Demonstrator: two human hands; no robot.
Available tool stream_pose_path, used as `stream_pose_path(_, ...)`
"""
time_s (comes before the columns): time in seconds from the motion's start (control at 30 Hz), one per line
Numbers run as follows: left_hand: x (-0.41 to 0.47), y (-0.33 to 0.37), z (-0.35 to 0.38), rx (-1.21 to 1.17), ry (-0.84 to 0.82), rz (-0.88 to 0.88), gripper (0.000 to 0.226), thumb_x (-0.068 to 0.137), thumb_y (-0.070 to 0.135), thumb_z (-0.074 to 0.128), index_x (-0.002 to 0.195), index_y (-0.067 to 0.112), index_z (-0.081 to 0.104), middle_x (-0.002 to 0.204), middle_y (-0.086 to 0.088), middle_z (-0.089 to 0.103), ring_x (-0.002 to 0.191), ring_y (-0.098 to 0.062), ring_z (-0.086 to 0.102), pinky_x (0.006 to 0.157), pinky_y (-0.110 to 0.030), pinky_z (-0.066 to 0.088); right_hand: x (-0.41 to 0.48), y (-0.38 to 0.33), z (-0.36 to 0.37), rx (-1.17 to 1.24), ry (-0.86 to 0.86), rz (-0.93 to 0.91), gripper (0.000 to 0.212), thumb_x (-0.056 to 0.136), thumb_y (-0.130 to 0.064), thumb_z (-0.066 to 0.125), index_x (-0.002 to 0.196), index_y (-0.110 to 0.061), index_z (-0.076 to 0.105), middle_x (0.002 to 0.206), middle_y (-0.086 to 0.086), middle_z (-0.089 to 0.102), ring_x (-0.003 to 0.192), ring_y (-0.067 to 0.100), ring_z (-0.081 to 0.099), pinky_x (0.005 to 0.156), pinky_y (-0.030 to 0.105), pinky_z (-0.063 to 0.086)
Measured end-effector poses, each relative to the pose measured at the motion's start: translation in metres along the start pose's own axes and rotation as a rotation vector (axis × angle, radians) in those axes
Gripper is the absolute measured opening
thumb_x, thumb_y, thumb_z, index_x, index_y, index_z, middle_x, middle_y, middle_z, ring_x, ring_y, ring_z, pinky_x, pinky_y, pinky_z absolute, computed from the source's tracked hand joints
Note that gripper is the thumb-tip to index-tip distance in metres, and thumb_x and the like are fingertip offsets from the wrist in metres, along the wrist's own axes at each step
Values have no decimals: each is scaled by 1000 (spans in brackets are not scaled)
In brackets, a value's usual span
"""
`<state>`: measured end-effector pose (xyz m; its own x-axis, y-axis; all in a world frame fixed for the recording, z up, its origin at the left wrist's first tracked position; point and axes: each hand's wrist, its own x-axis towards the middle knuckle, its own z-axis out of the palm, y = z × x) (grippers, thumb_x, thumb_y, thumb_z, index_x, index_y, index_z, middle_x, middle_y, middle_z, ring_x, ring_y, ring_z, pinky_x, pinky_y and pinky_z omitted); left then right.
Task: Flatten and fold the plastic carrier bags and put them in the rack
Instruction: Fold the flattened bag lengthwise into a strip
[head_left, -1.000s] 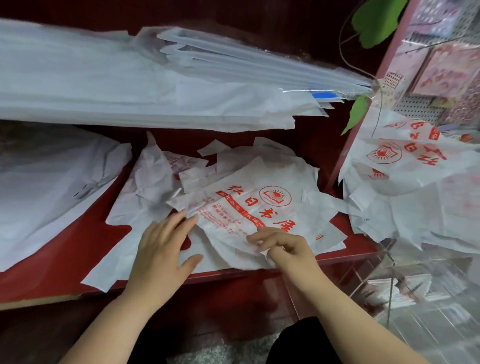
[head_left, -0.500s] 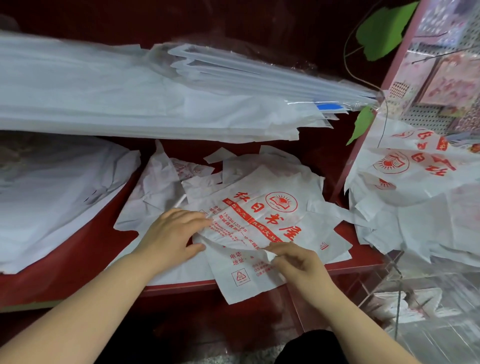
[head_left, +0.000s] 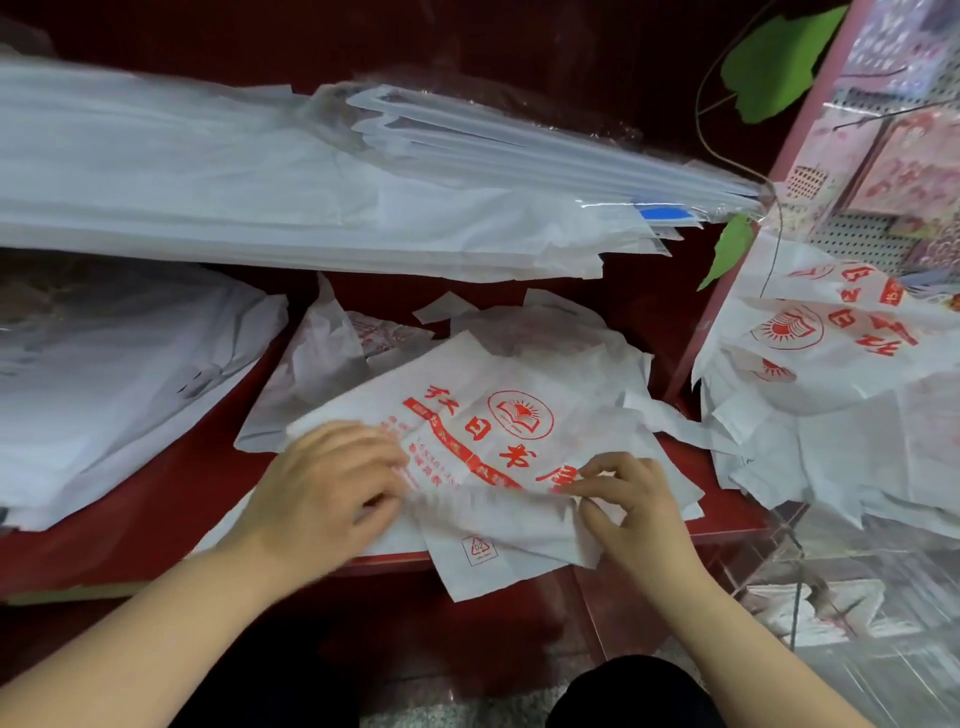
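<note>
- Two hands work one white bag (head_left: 576, 400) on the red shelf (head_left: 171, 493), its lower edge overhanging the front.
- Left hand (head_left: 322, 488), blurred, grips its left side; right hand (head_left: 634, 499) pinches the fold.
- Print: red characters, book-and-sun emblem, triangle "02".

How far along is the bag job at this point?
Done: a few bags seem to sit in the clear rack, blurred. In hand: the right hand pinches the printed bag on the red shelf, left hand on it, mid-fold. Left: the crumpled heap at right and loose bags behind.
</note>
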<state>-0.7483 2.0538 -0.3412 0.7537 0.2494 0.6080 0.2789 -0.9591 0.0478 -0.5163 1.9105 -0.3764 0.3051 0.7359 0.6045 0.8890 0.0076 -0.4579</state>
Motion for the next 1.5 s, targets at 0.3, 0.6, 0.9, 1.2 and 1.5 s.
stream_pose_path(0.3, -62, 49, 18, -131, -210, -102, 71, 96, 52, 12, 61, 32, 70, 70, 23, 65, 82, 3, 51, 79, -14, 38, -10, -5, -11, 133, -244, 102, 30, 70, -25, 47, 81, -18, 73, 89, -23, 54, 92, -15, 49, 78, 0, 36)
stream_pose_path(0.6, 10, 14, 28, -321, -168, -595, 38, 90, 44, 48, 111, 17, 64, 116, 11, 58, 109, -4, 48, 86, -15, 30, 53, 9, -25, -6, -246, 826, 33, 90, -15, 51, 107, 13, 56, 106, 27, 61, 104, 38, 54, 81, 35, 40)
stream_pose_path(0.9, 89, -57, 72, -411, -277, -1022, 57, 87, 26, 61, 136, 5, 40, 136, -14, 47, 122, -29, 47, 94, -32, 39, 90, 25, -7, 235, -296, 1012, 9, 82, -2, 59, 90, -5, 58, 75, 12, 54, 54, 20, 48, 41, 19, 40)
stream_pose_path(1.2, 112, -87, 76, -787, -126, -1091, 35, 85, -2, 58, 121, -2, 55, 80, -9, 60, 44, -6, 56, 42, -13, 40, 97, 38, 7, 440, -71, 910, 32, 82, 8, 54, 111, -5, 58, 45, 2, 47, 23, 4, 37, 30, 12, 29)
stream_pose_path(1.5, 72, -68, 33, -824, -110, -792, 29, 82, -13, 52, 87, 11, 66, 60, 19, 64, 56, -1, 54, 54, -6, 40, 84, 27, 0, 567, -60, 521, 30, 83, 11, 55, 99, -13, 62, 82, -12, 65, 67, -6, 62, 68, 8, 49)
